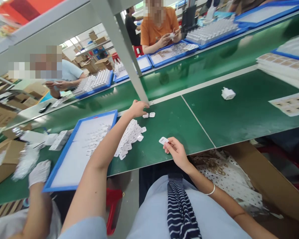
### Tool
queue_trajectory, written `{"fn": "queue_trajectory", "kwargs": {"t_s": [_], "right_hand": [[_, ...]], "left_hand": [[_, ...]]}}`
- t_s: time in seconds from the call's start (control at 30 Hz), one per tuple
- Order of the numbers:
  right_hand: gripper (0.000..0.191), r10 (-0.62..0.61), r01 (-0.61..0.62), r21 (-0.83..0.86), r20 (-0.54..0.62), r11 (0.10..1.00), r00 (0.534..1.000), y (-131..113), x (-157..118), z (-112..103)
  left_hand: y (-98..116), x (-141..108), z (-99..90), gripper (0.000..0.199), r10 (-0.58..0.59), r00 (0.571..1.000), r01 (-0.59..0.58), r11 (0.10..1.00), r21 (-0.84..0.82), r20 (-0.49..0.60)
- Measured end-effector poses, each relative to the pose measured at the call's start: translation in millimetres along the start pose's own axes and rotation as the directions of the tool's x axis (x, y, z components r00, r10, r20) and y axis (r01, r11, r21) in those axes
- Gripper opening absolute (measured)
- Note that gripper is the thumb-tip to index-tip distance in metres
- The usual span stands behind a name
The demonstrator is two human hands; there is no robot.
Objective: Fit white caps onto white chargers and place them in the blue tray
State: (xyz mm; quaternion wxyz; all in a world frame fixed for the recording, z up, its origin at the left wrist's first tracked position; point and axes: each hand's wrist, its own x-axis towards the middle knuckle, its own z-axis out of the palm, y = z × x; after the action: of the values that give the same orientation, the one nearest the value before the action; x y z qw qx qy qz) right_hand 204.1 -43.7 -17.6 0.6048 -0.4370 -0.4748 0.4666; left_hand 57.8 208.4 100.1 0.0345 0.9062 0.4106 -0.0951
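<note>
metal post (122, 49) near left hand (139, 109); tray (69, 166) beside pile (129, 137)

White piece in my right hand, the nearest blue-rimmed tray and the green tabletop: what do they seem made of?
White piece: likely hard plastic, matt to satin; smooth face, neatly rounded corners.
Tray: probably plastic; its rim is one even blue.
Tabletop: smooth with a soft sheen, maybe a rubber mat or laminate; the look leaves it open.

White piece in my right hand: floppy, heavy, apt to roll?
The piece looks flat though your right hand pinches only one end, so probably stiff. It's small and thin, so likely light. Being flat, it probably won't roll.
</note>
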Motion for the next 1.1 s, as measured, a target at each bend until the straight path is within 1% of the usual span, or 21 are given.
{"fn": "queue_trajectory", "kwargs": {"t_s": [0.07, 0.1, 0.17, 0.2, 0.27, 0.3, 0.33, 0.4, 0.43, 0.5, 0.53, 0.6, 0.63, 0.7, 0.73, 0.8, 0.87, 0.93, 1.0, 1.03, 1.1], "right_hand": [[0.024, -0.039, 0.036, -0.043, -0.068, 0.998, 0.997, -9.0, 12.4, -17.2], [0.023, -0.070, 0.061, -0.078, -0.118, 0.995, 0.991, -15.4, 23.3, -32.4], [0.020, -0.154, 0.114, -0.173, -0.236, 0.978, 0.960, -32.0, 53.4, -75.2], [0.019, -0.203, 0.135, -0.229, -0.301, 0.964, 0.932, -41.6, 71.7, -100.7], [0.016, -0.285, 0.158, -0.321, -0.399, 0.934, 0.872, -60.4, 110.9, -151.5], [0.018, -0.315, 0.165, -0.351, -0.429, 0.922, 0.846, -68.0, 130.1, -173.3], [0.021, -0.331, 0.167, -0.372, -0.437, 0.913, 0.836, -73.5, 147.7, -190.9], [0.029, -0.337, 0.161, -0.396, -0.430, 0.904, 0.838, -77.9, 175.0, -212.5], [0.033, -0.333, 0.157, -0.401, -0.419, 0.903, 0.845, -77.2, 183.7, -217.5], [0.040, -0.314, 0.146, -0.398, -0.398, 0.906, 0.862, -72.9, 191.6, -220.6], [0.042, -0.299, 0.139, -0.391, -0.387, 0.910, 0.872, -70.6, 191.8, -220.6], [0.044, -0.259, 0.119, -0.366, -0.361, 0.923, 0.896, -67.1, 187.6, -219.3], [0.043, -0.233, 0.107, -0.349, -0.342, 0.931, 0.910, -65.9, 184.0, -217.3], [0.037, -0.167, 0.075, -0.304, -0.289, 0.950, 0.943, -63.8, 174.4, -206.5], [0.033, -0.127, 0.054, -0.278, -0.249, 0.959, 0.960, -62.5, 167.9, -196.1], [0.029, -0.037, 0.007, -0.217, -0.135, 0.976, 0.990, -59.7, 149.5, -163.6], [0.030, 0.050, -0.045, -0.152, 0.027, 0.987, 0.998, -58.2, 122.8, -118.7], [0.030, 0.099, -0.081, -0.096, 0.200, 0.992, 0.975, -59.2, 90.1, -70.8], [0.028, 0.104, -0.091, -0.054, 0.323, 0.994, 0.941, -61.1, 58.5, -29.9], [0.027, 0.102, -0.097, -0.031, 0.369, 0.995, 0.924, -61.5, 45.5, -14.0], [0.027, 0.111, -0.138, 0.032, 0.424, 0.990, 0.899, -60.2, 28.3, 7.8]], "left_hand": [[10.1, -3.5, -12.7, 0.035, 0.033, 0.996, -0.034, 0.999, -0.014, -0.086], [17.0, -6.7, -19.1, 0.035, 0.049, 0.990, -0.052, 0.998, -0.022, -0.134], [34.6, -17.8, -31.4, 0.035, 0.074, 0.966, -0.088, 0.995, -0.044, -0.248], [45.0, -26.4, -36.7, 0.036, 0.074, 0.943, -0.101, 0.993, -0.066, -0.323], [67.2, -50.3, -45.1, 0.034, 0.049, 0.849, -0.153, 0.976, -0.156, -0.526], [77.9, -65.2, -48.0, 0.032, 0.048, 0.799, -0.186, 0.967, -0.171, -0.599], [87.3, -81.4, -49.7, 0.029, 0.041, 0.749, -0.210, 0.962, -0.177, -0.662], [100.7, -115.7, -49.3, 0.028, 0.024, 0.670, -0.241, 0.952, -0.188, -0.742], [103.9, -132.4, -46.6, 0.031, 0.011, 0.641, -0.248, 0.949, -0.194, -0.767], [103.8, -162.3, -35.6, 0.040, -0.034, 0.586, -0.234, 0.949, -0.209, -0.810], [101.3, -174.5, -27.3, 0.044, -0.061, 0.573, -0.215, 0.951, -0.222, -0.817], [94.9, -191.8, -5.7, 0.046, -0.110, 0.579, -0.176, 0.951, -0.256, -0.808], [92.6, -196.7, 7.0, 0.045, -0.132, 0.594, -0.165, 0.945, -0.281, -0.793], [92.6, -198.8, 33.6, 0.043, -0.174, 0.642, -0.159, 0.922, -0.352, -0.746], [95.6, -196.4, 46.4, 0.042, -0.197, 0.675, -0.155, 0.904, -0.398, -0.711], [106.0, -186.8, 68.7, 0.047, -0.223, 0.743, -0.137, 0.872, -0.469, -0.631], [118.4, -173.9, 84.1, 0.064, -0.231, 0.794, -0.113, 0.852, -0.510, -0.562], [127.7, -162.7, 92.8, 0.085, -0.227, 0.812, -0.122, 0.835, -0.537, -0.537], [131.8, -157.3, 97.4, 0.097, -0.208, 0.821, -0.175, 0.794, -0.582, -0.531], [132.0, -157.3, 99.3, 0.097, -0.198, 0.828, -0.208, 0.760, -0.616, -0.524], [130.0, -161.6, 103.3, 0.084, -0.193, 0.847, -0.251, 0.677, -0.692, -0.496]]}}
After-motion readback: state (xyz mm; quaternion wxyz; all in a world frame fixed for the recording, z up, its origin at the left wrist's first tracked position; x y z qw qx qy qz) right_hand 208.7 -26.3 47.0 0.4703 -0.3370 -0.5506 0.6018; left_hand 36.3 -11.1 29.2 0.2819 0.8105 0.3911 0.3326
